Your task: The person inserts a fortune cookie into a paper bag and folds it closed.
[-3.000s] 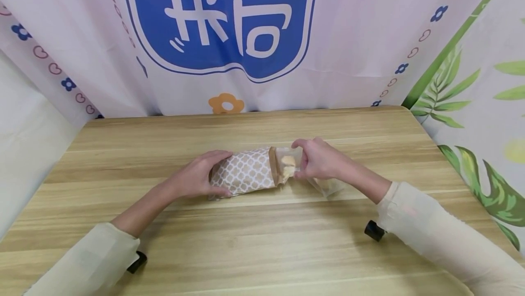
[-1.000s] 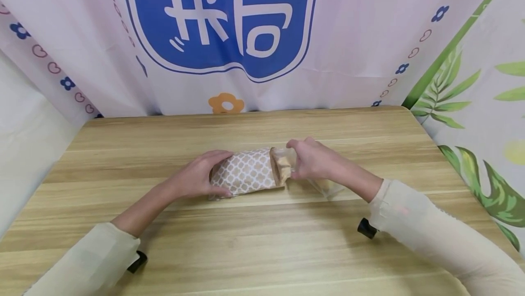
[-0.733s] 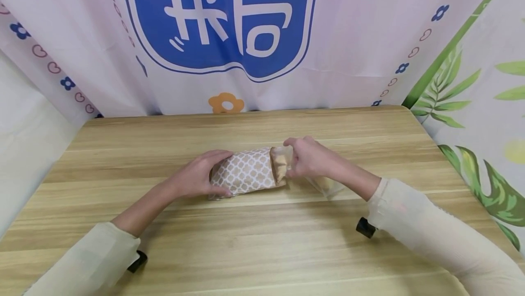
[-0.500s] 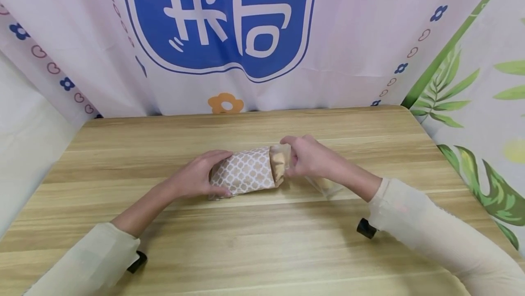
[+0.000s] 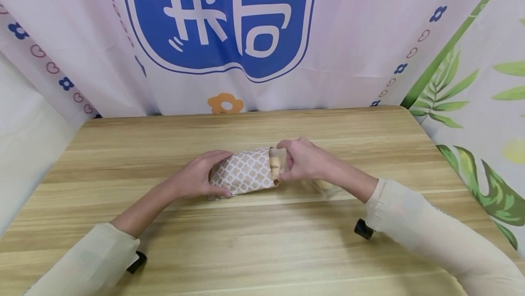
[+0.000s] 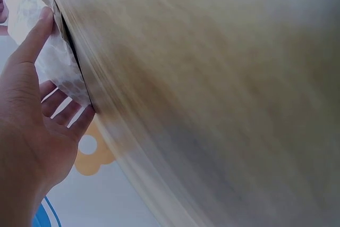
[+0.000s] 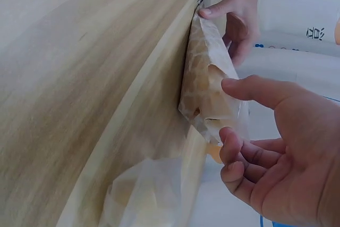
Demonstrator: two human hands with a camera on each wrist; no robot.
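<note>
A paper bag (image 5: 243, 171) with a tan and white lattice print lies flat on the table, its mouth facing right. My left hand (image 5: 201, 175) grips the bag's closed end, thumb on the near edge and fingers at the far edge; the left wrist view shows the bag (image 6: 58, 59) between them. Most of a clear plastic packet (image 5: 275, 167) with pale food pieces sits inside the bag; its end sticks out of the mouth. Thumb and curled fingers of my right hand (image 5: 307, 161) hold that protruding end.
A second clear packet (image 5: 326, 189) with pale contents lies on the wooden table (image 5: 246, 250) beneath my right wrist; it shows larger in the right wrist view. Behind the table hangs a white cloth with a blue emblem (image 5: 221, 18). A leaf-patterned cloth (image 5: 484, 150) hangs at the right.
My right hand has moved left, and the clear packet has slid deeper into the paper bag, so less of it shows. The left hand and bag have stayed in place.
</note>
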